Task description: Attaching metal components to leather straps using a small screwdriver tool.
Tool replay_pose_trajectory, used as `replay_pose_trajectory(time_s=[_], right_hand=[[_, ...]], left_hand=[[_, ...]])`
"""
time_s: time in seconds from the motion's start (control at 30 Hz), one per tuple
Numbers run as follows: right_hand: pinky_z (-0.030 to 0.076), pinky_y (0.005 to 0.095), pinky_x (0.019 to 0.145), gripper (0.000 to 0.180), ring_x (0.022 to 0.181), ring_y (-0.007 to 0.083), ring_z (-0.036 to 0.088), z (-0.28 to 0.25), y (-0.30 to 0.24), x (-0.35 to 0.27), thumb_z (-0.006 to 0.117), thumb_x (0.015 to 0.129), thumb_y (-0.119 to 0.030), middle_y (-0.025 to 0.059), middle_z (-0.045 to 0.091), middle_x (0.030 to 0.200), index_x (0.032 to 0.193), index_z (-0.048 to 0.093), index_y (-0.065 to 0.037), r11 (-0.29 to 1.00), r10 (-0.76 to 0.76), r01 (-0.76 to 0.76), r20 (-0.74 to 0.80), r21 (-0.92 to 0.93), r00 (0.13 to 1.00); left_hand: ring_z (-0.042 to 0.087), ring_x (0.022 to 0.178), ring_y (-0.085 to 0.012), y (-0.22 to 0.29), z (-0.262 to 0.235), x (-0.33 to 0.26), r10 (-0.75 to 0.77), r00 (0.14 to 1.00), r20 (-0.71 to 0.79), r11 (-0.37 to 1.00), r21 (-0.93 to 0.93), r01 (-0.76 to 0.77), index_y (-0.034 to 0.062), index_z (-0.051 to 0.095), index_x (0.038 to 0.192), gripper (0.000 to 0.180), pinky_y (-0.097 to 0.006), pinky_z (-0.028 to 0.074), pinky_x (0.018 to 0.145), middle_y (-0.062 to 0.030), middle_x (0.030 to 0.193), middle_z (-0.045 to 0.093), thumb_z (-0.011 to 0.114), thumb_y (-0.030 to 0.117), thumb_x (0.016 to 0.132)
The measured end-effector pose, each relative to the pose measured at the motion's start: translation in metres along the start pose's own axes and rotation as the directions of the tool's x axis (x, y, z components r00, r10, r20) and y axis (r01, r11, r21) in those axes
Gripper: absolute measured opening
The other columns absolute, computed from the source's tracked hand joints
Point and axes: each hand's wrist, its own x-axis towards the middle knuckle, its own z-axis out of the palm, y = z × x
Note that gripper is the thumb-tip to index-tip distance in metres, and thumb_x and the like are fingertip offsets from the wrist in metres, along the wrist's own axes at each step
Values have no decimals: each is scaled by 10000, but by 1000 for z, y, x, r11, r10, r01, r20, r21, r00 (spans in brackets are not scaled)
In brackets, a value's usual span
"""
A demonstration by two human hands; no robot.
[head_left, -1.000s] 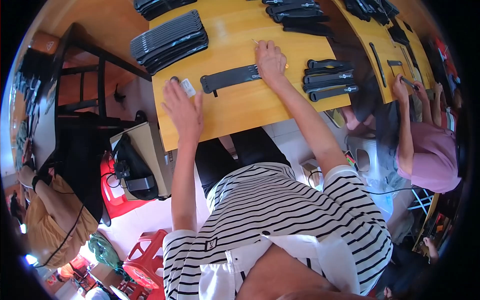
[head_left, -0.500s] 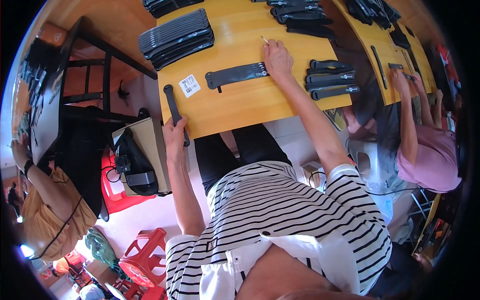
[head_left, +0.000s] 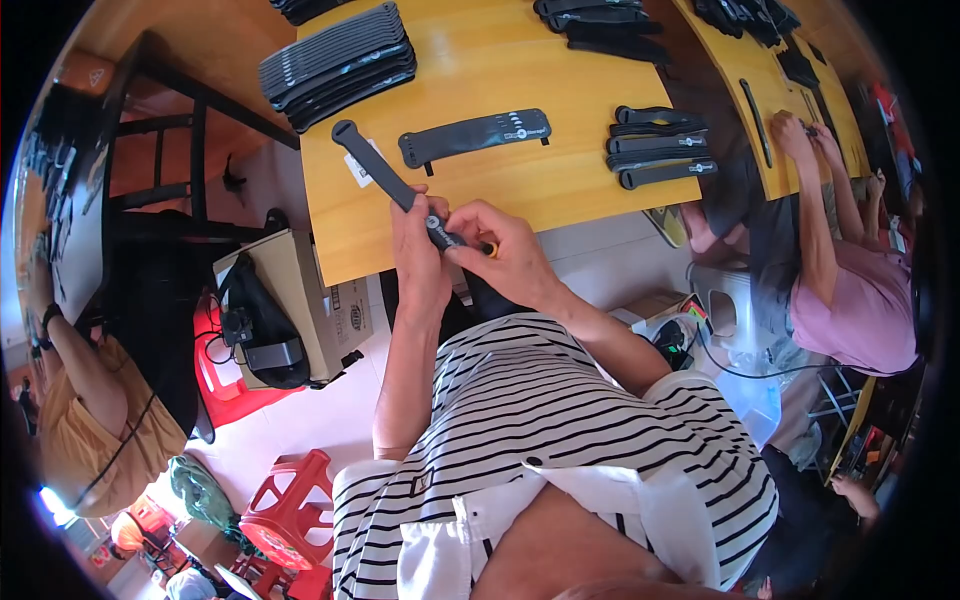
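A long black strap (head_left: pixel 376 170) with a rounded end slants up and left over the table's front edge. My left hand (head_left: pixel 420 255) is closed round its lower part, where white print shows. Close beside it, my right hand (head_left: pixel 505 250) has its fingers pinched at the strap's lower end. From that hand pokes the yellow-and-black end of a small tool (head_left: pixel 489 250); the rest is hidden in the fingers. Behind the hands, a wide black strap bundle (head_left: pixel 475 137) lies flat on the yellow table (head_left: pixel 560 195). A white label (head_left: pixel 357 171) is partly covered by the held strap.
Stacked black straps (head_left: pixel 340 62) stand at the table's far left; several more (head_left: pixel 660 150) lie at right. A cardboard box (head_left: pixel 335 300) and a red stool (head_left: pixel 290 510) are on the left. Co-workers sit on both sides, one in pink (head_left: pixel 850 310).
My left hand has lifted the strap off the table and brought it inward. My right hand has come back from the wide strap bundle to meet the left hand at the held strap.
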Motion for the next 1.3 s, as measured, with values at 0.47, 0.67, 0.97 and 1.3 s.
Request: replay_pose_trajectory(time_s=[0.47, 0.67, 0.97, 1.3], right_hand=[[253, 179, 408, 208, 478, 26, 331, -28, -42, -14, 429, 927, -149, -39, 410, 605, 1077, 530, -44, 944, 248, -235, -29, 234, 968], [361, 253, 493, 275, 508, 114, 386, -22, -32, -22, 476, 894, -84, 34, 423, 600, 1169, 498, -91, 989, 14, -18, -27, -149, 1000], [387, 248, 529, 344, 535, 163, 440, -19, -33, -23, 530, 857, -48, 98, 505, 675, 1194, 509, -115, 955, 24, -48, -85, -294, 996], [304, 171, 497, 392, 567, 40, 366, -20, -31, -22, 480, 870, -14, -33, 415, 654, 1254, 484, -87, 985, 164, -166, -46, -49, 985]], left_hand=[[636, 867, -224, 26, -6, -16, -50, 976, 212, 986, -144, 82, -47, 479, 1097, 270, -288, 548, 748, -168, 958, 607, 508, 140, 904], [635, 870, -220, 26, -6, -17, -31, 978, 205, 988, -140, 60, -43, 477, 1105, 269, -272, 547, 747, -171, 971, 605, 512, 129, 901], [606, 914, -168, 23, -2, -21, 67, 982, 178, 995, -90, -51, -15, 480, 1115, 242, -262, 533, 770, -146, 1009, 601, 509, 81, 894], [597, 947, -168, 19, 1, -22, 95, 985, 146, 993, -87, -83, 7, 478, 1115, 239, -264, 524, 786, -130, 1018, 600, 516, 82, 892]])
